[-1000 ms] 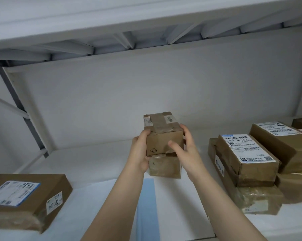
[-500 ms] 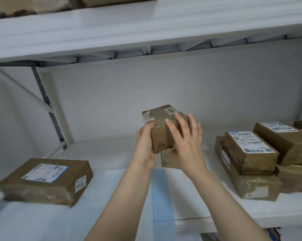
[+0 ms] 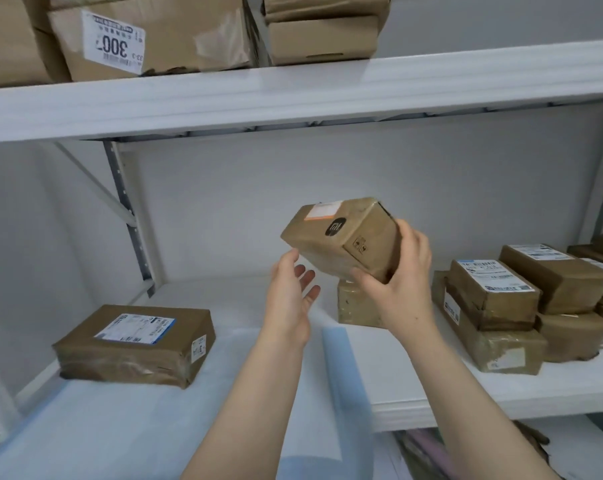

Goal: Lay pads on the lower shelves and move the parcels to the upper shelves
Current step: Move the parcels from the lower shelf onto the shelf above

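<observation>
**Item:** small brown taped cardboard parcel (image 3: 341, 237), with a white-and-orange label and a round black sticker.

**Location:** in mid-air and tilted, between the white metal lower shelf (image 3: 466, 400) and the white metal upper shelf (image 3: 293, 95). It is directly above a second small taped brown box (image 3: 355, 306).

**Risk (judged):** only one end of the parcel is held. The glossy tape could let the free left end pivot or slip, dropping the parcel onto the box below or onto the thin whitish foam pad (image 3: 120, 420). On the way up it may catch the upper shelf's front edge. The large brown cartons (image 3: 154, 32) already fill the left of that shelf (free room shows further right).

**Hands:** the right hand (image 3: 400, 282) grasps the parcel's right end, thumb on the near face and fingers wrapped behind. The left hand (image 3: 289, 296) holds nothing. Its palm is turned toward the parcel with fingers straight, just beside the lower left corner, and whether it touches cannot be told.
</observation>
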